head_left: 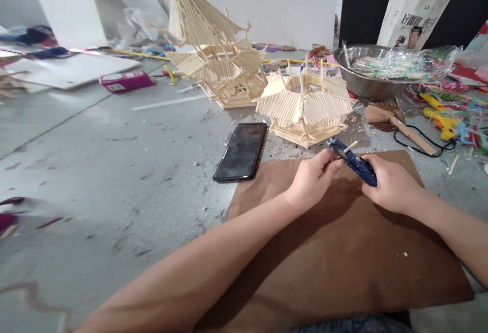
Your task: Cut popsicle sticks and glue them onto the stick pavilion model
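My right hand (392, 180) is wrapped round a dark blue, speckled hand cutter (358, 164) that points up and to the left. A short pale wooden stick (350, 146) crosses the cutter's jaws. With fingers pinched, my left hand (314, 178) holds the stick's near end just left of the jaws. Both hands are above a brown sheet (335, 267). Just beyond them stands a small pavilion model (305, 109) made of wooden sticks, with posts rising from its top. A taller stick tower (224, 53) with a pointed roof is behind it.
A black phone (242, 152) lies left of the sheet. At the right are a steel bowl (373, 81) with wrapped sticks, a brown fan-shaped piece (385, 117) and a yellow glue gun (440, 122). Further back are a white bag (407, 18) and a purple packet (127, 81).
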`<state>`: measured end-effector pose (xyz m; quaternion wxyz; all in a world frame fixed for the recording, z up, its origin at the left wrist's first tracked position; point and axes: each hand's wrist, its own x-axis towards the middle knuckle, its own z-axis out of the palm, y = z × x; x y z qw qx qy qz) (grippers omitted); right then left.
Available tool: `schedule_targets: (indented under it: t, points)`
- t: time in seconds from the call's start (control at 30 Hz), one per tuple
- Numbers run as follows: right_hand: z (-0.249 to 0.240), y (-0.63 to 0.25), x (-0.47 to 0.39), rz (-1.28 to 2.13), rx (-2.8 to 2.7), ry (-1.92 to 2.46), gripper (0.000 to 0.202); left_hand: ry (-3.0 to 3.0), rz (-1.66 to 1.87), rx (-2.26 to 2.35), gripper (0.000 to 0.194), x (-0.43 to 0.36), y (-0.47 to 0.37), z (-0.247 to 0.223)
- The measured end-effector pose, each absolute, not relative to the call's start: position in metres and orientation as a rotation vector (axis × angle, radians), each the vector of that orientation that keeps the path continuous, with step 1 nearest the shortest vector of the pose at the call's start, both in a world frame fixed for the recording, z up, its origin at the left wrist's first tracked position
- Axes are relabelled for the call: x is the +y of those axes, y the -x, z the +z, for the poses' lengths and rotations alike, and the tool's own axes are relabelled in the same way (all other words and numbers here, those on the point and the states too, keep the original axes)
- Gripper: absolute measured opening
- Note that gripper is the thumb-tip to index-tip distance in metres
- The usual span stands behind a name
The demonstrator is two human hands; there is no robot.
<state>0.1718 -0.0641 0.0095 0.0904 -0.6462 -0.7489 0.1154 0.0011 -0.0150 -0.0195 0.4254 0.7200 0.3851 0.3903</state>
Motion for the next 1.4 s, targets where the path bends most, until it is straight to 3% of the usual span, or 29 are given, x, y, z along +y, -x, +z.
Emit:
schedule_targets:
  t: [0.17, 0.43, 0.63, 1.07, 1.4]
  points:
    - [0.009, -0.173, -0.065, 0.337, -2.238, 1.883, 0.043, -1.768, 1.015, 0.869, 0.02, -0.015, -0.001, -0.018]
    - [0.009, -0.179, -0.064, 0.287, -2.33, 1.783, 0.043, -1.28, 0.638, 0.593, 0.036, -0.008, 0.007, -0.009]
    - [0.012, -0.177, -0.065, 0.326, -2.332, 1.808, 0.041, -1.157, 0.495, 0.517, 0.037, -0.002, 0.01, -0.01]
    - [0.01, -0.176, -0.061, 0.302, -2.267, 1.907, 0.044, -1.733, 0.857, 0.878, 0.028, -0.01, 0.001, -0.014]
    - [0.003, -0.189, -0.052, 0.349, -2.283, 1.687, 0.054, -1.705, 0.971, 0.814, 0.023, -0.011, -0.001, -0.014]
